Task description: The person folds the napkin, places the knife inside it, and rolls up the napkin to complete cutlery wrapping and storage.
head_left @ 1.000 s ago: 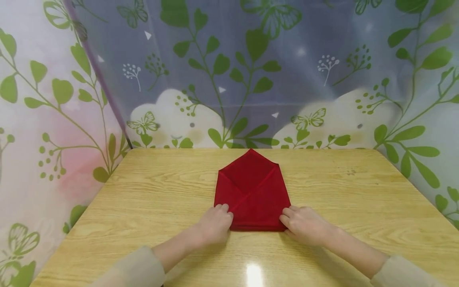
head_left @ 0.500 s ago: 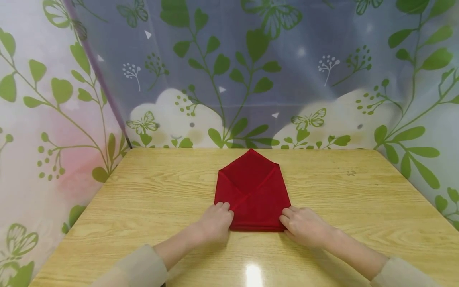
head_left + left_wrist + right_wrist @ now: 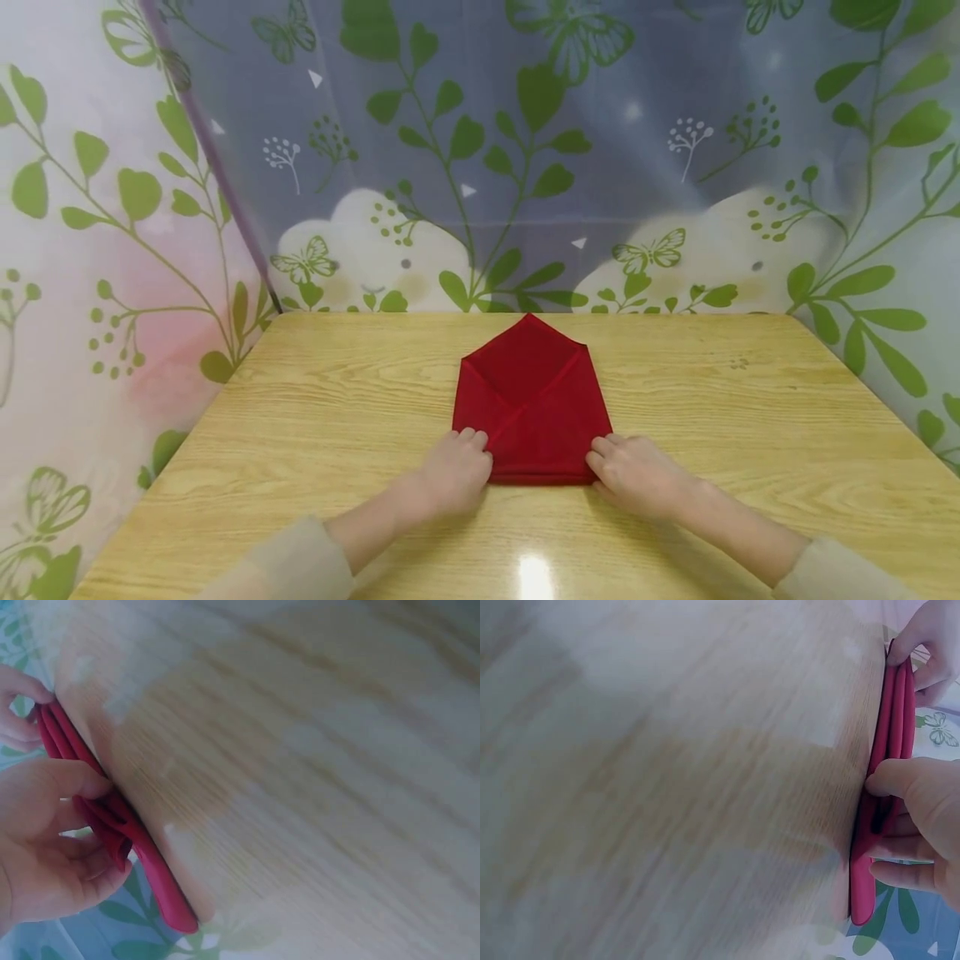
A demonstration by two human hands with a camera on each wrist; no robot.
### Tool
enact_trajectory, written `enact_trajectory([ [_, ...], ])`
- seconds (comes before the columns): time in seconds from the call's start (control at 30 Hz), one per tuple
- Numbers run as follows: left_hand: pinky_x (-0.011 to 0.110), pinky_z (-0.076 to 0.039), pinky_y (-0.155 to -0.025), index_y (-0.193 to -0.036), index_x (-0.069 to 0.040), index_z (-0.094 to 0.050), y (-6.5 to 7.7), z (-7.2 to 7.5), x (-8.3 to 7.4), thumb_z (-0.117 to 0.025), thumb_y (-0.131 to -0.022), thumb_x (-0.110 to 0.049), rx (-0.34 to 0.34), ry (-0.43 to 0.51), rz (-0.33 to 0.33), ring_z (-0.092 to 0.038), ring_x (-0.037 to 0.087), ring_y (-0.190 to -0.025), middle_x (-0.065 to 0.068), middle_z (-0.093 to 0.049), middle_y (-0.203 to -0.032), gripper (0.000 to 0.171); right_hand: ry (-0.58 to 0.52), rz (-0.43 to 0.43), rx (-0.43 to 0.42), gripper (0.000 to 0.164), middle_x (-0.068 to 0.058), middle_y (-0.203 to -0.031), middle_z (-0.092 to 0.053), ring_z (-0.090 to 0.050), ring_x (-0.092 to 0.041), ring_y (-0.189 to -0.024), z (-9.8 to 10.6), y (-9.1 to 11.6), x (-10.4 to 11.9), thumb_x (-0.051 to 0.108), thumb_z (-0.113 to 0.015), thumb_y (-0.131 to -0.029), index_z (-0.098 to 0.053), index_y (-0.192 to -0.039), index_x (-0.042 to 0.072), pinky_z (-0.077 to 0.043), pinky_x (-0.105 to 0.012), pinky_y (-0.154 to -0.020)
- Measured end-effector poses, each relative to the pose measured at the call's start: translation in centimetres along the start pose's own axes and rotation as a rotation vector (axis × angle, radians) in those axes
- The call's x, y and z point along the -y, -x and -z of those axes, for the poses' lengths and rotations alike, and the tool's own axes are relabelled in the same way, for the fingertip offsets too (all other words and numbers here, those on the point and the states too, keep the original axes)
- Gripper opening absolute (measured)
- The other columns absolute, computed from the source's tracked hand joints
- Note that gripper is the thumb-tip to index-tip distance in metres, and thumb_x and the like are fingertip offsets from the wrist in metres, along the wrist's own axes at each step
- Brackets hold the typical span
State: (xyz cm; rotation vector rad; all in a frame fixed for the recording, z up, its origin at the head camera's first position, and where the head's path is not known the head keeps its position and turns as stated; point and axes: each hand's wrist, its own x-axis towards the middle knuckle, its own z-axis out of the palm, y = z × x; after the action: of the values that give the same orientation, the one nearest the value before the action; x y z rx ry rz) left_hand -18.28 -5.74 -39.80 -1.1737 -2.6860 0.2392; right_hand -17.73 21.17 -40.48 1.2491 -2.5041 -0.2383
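A red cloth (image 3: 536, 433), folded in several layers into an envelope-like shape with a pointed far end, lies flat on the wooden table. My left hand (image 3: 459, 471) pinches its near left corner. At the near right corner, my right hand (image 3: 637, 475) does the same. In the left wrist view, the thumb of the left hand (image 3: 52, 832) lies on the near edge and its fingers are curled at a bent-up part of the cloth (image 3: 169, 896). The right wrist view has the right hand (image 3: 926, 817) gripping the layered edge of the cloth (image 3: 862, 889).
The wooden table (image 3: 337, 383) spreads out on both sides of the cloth. Behind it hangs a blue-grey printed curtain (image 3: 480, 208) with leaves and butterflies. A pale printed curtain (image 3: 172, 275) borders the left side, and leaf-printed fabric (image 3: 922, 267) borders the right.
The head view has shifted very slightly. Both hands keep their hold on the near corners, and the cloth keeps its shape and place.
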Motion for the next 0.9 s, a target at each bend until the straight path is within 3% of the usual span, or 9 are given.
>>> enact_trajectory([
  [0.27, 0.022, -0.030, -0.051, -0.059, -0.008, -0.055, 0.25, -1.07, -0.68, -0.064, -0.075, -0.013, -0.129, -0.135, -0.052, -0.040, 0.016, -0.061, 0.003, -0.044, -0.068, 0.019, 0.018, 0.032, -0.064, 0.021, 0.001, -0.064, -0.043, -0.043, -0.014, -0.055, -0.42, 0.03, -0.02, 0.012, -0.072, -0.069, -0.051, -0.067, 0.010, -0.034, -0.022, -0.042],
  [0.63, 0.024, -0.035, -0.051, -0.055, -0.010, -0.056, -0.23, -1.08, -0.73, -0.065, -0.073, -0.007, -0.135, -0.211, -0.069, -0.046, 0.017, -0.058, 0.003, -0.047, -0.063, 0.020, 0.062, 0.033, -0.057, 0.019, 0.001, -0.064, -0.044, -0.043, -0.013, -0.054, -0.47, -0.14, -0.19, 0.011, -0.070, -0.071, -0.052, -0.066, 0.009, -0.032, -0.022, -0.042],
  [0.73, 0.024, -0.033, -0.050, -0.052, -0.012, -0.051, -0.38, -0.88, -0.62, -0.064, -0.071, -0.005, -0.120, -0.162, -0.069, -0.044, 0.015, -0.054, 0.002, -0.045, -0.058, 0.024, 0.047, 0.033, -0.055, 0.018, 0.001, -0.063, -0.044, -0.042, -0.013, -0.053, -0.41, -0.17, -0.22, 0.011, -0.070, -0.070, -0.053, -0.065, 0.009, -0.034, -0.021, -0.043],
  [0.9, 0.023, -0.028, -0.048, -0.052, -0.013, -0.041, -0.67, -0.44, -0.16, -0.060, -0.068, 0.002, -0.081, 0.017, -0.044, -0.034, 0.011, -0.048, -0.002, -0.039, -0.050, 0.029, -0.065, -0.009, -0.023, 0.016, 0.003, -0.064, -0.042, -0.041, -0.010, -0.053, -0.20, -0.25, -0.43, 0.010, -0.071, -0.071, -0.055, -0.066, 0.010, -0.037, -0.021, -0.045],
])
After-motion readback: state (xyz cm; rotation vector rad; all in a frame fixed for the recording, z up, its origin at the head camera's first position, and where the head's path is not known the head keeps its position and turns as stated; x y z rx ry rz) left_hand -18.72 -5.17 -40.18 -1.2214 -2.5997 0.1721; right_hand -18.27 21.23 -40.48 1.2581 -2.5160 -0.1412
